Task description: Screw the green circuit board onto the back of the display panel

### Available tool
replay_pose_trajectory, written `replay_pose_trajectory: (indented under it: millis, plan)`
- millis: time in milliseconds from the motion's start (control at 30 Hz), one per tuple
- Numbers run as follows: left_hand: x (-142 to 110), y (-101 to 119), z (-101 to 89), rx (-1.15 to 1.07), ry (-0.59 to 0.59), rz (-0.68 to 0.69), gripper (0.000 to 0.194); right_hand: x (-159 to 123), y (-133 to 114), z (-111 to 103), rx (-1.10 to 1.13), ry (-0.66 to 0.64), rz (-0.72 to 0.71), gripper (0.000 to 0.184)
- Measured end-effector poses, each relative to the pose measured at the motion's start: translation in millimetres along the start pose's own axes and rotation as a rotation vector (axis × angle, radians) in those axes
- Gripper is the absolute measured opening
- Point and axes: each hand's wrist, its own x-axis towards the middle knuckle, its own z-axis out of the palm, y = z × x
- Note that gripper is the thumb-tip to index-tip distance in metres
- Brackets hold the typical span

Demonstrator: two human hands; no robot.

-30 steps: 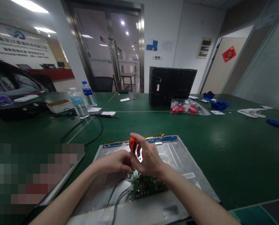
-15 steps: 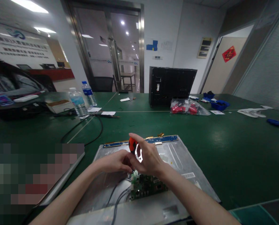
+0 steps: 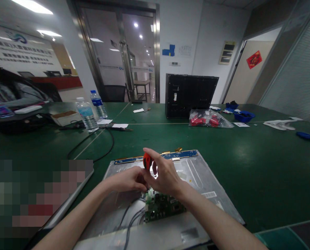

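My right hand [image 3: 166,173] grips a screwdriver with an orange and black handle [image 3: 147,160], held upright over a green circuit board [image 3: 164,206]. Close against it, my left hand [image 3: 131,180] has its fingers curled around the lower part of the screwdriver, by the board's upper left corner. My fingers hide most of the shaft, and the tip is hard to make out. Beneath lies a flat silver metal panel [image 3: 207,180], with a narrow blue circuit strip [image 3: 187,154] along its far edge. Dark cables [image 3: 130,222] run from the board toward me.
A black monitor-like housing [image 3: 191,93] stands farther back, with a plastic bag of red items [image 3: 209,119] before it. Two water bottles [image 3: 86,114] and a black cable [image 3: 111,144] are to the left. Blue trays [image 3: 244,116] sit at back right. Another person sits far left.
The screwdriver's handle has turned slightly, showing a different part of its orange and black pattern. Both hands keep nearly the same place.
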Motion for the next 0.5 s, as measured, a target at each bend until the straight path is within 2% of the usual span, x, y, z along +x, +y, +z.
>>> replay_pose_trajectory:
  millis: [200,500]
  plan:
    - [-0.2,1.3,-1.5,0.031,0.003,0.0,0.013,-0.5,1.0,0.8,-0.016,0.007,0.006,0.059]
    - [0.2,-2.8,-0.5,0.056,0.032,0.034,0.013,1.2,-3.9,-7.2,0.03,-0.062,-0.008,0.07]
